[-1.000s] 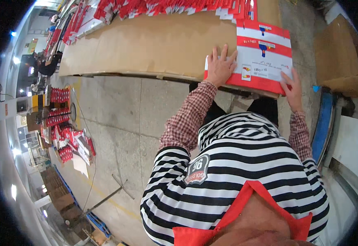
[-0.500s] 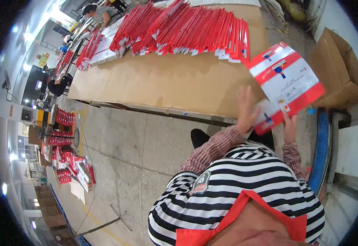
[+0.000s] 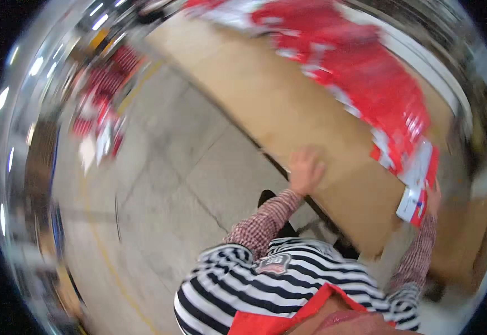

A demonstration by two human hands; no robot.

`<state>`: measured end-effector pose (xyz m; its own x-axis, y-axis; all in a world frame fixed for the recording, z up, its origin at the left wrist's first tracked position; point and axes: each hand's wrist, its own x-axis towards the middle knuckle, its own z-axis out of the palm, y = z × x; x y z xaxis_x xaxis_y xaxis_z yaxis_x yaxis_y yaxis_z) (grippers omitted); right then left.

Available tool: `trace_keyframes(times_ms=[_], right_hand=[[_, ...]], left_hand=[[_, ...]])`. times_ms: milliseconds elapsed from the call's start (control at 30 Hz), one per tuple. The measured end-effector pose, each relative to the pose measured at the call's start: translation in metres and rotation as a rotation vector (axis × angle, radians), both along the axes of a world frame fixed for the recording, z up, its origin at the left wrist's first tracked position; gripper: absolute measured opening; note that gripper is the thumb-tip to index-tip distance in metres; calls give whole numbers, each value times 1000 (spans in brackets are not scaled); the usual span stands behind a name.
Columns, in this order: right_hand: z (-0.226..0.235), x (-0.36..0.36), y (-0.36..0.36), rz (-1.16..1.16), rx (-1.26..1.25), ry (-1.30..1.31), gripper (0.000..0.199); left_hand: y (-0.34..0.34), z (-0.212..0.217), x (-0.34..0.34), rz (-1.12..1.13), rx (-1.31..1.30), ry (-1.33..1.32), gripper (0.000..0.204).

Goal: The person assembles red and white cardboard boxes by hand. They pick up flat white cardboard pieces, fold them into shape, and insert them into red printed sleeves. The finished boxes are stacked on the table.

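My right hand [image 3: 433,199] grips the edge of a flat red-and-white printed cardboard piece [image 3: 413,192] at the near right end of the table. That piece rests against the end of a long overlapping row of similar red-and-white cardboard pieces [image 3: 360,67], which motion blurs. My left hand [image 3: 306,169] is over the table's near edge with nothing in it. Its fingers are smeared but look apart.
A brown board-topped table [image 3: 265,95] runs diagonally from far left to near right. An open brown carton [image 3: 466,240] stands beside my right forearm. Stacks of red goods [image 3: 101,100] sit on the far left, beyond the concrete floor [image 3: 159,156].
My view has turned, swinging the table diagonal. The cardboard piece went from being held before me by both hands to the row's near end. My left hand let go and moved left.
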<state>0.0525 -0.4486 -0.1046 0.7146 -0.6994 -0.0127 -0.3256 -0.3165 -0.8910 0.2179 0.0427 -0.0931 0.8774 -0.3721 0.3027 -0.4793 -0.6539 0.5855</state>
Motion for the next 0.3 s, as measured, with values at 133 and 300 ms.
trace_keyframes(times_ms=[133, 300], right_hand=[[-102, 114, -99, -85, -588, 300, 51], [-105, 175, -78, 206, -301, 187, 54]], left_hand=[[-15, -12, 10, 1, -135, -72, 40], [-4, -18, 9, 32, -9, 35, 40]])
